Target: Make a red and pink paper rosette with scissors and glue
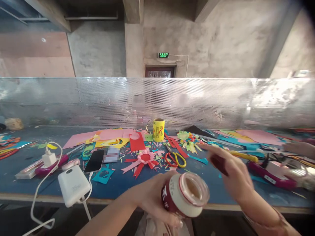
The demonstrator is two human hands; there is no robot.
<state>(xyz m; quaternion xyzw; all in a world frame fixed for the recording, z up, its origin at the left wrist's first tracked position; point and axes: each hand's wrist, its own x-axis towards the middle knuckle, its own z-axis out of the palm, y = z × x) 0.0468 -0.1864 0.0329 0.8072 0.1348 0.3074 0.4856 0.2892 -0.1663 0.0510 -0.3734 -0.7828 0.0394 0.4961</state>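
At the table's front edge my left hand is wrapped round a wide-mouthed bottle with a cream and maroon label. The bottle's clear mouth is uncovered and tilts up towards me, with something brownish inside. To its right, my raised right hand is closed on a dark red cap, partly hidden by the fingers and slightly blurred. Beyond the hands lie a pink and red paper flower and scissors with red and yellow handles.
A yellow tape roll stands near the perforated metal screen. Coloured paper sheets and scraps cover the middle. On the left are a phone, a white power bank and cables. At right, another person's hand reaches in beside a purple power strip.
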